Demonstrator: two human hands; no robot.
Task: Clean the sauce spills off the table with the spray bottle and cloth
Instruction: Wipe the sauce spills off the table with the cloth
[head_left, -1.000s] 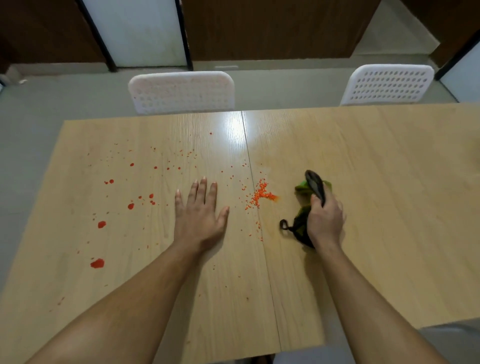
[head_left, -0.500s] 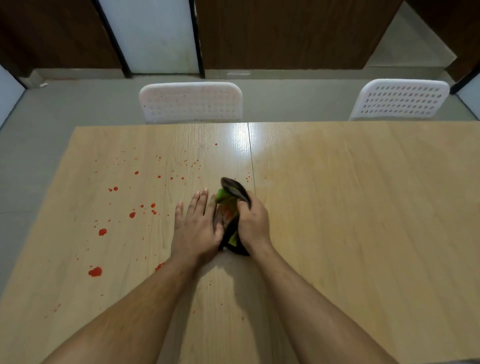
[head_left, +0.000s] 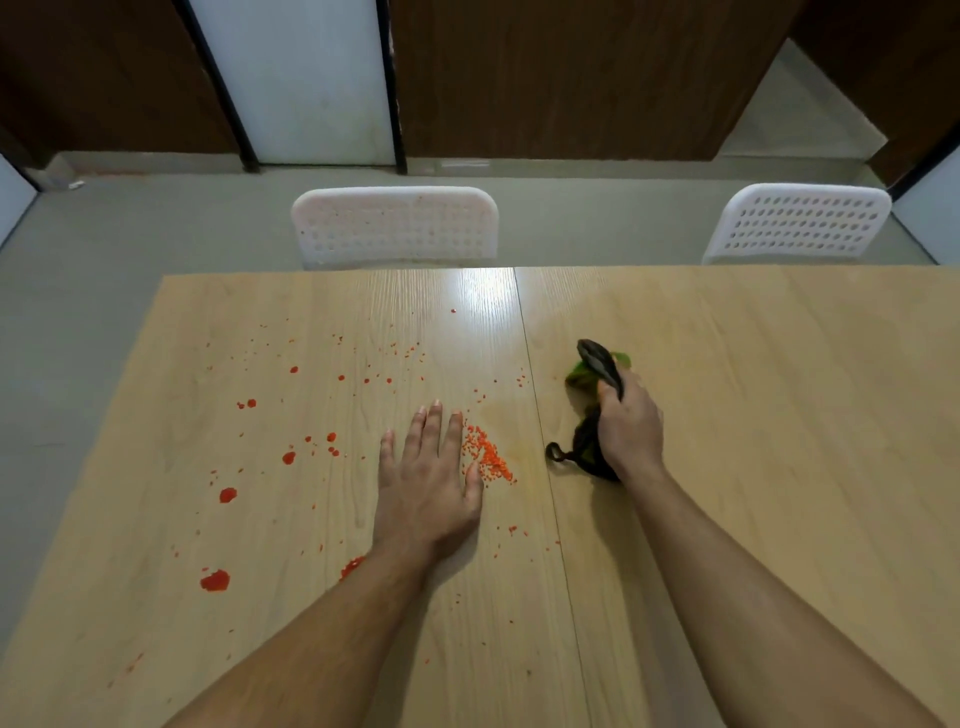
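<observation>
Head view showed the right hand (head_left: 631, 431) clenched round a crumpled dark-and-green cloth (head_left: 592, 371) on the glossy woodgrain table (head_left: 753, 415); left of that grip, beaded red sauce spills (head_left: 488, 460) touched the flat, spread left hand (head_left: 426, 478).

Sauce spills (head_left: 487, 460) on table (head_left: 779, 415) between left hand (head_left: 426, 493) and cloth (head_left: 592, 410)

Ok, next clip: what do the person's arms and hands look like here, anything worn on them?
Both arms are bare as far as the frame shows: no sleeves in view. The left hand and the right hand have no gloves, and no rings, watch or wristband are visible. The left fingernails are short and unpainted.
</observation>
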